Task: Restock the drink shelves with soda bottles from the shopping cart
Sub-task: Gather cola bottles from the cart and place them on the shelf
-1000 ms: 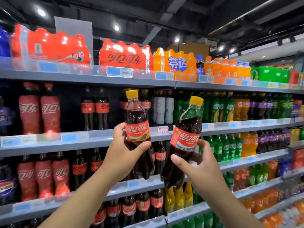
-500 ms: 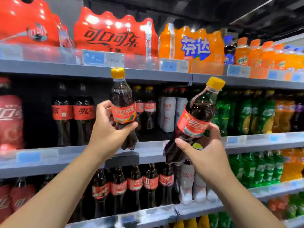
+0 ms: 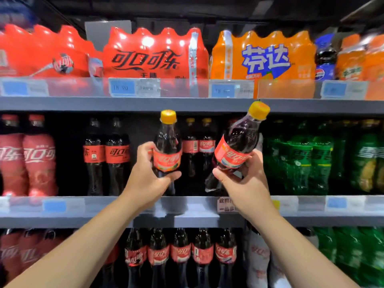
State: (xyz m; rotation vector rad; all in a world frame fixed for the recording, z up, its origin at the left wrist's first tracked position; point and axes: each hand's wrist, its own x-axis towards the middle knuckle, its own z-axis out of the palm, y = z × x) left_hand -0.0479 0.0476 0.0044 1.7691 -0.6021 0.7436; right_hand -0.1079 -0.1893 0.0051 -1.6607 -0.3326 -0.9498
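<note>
My left hand [image 3: 148,177] grips an upright cola bottle [image 3: 168,140] with a yellow cap and red label, held in front of the middle shelf [image 3: 87,206]. My right hand [image 3: 244,183] grips a second yellow-capped cola bottle [image 3: 239,146], tilted with its cap leaning right. Both bottles hover just in front of the shelf opening, above its front rail. Behind them stand two more yellow-capped cola bottles [image 3: 198,146] at the back of the shelf. The shopping cart is out of view.
Red cola multipacks [image 3: 155,53] and an orange soda multipack [image 3: 264,57] fill the top shelf. Dark cola bottles [image 3: 106,154] stand left of my hands, green soda bottles [image 3: 301,159] right. The lower shelf holds a row of cola bottles [image 3: 180,254].
Both hands have carried their bottles up and in toward the middle shelf. The view has closed in on the shelves and risen; the right bottle stays tilted.
</note>
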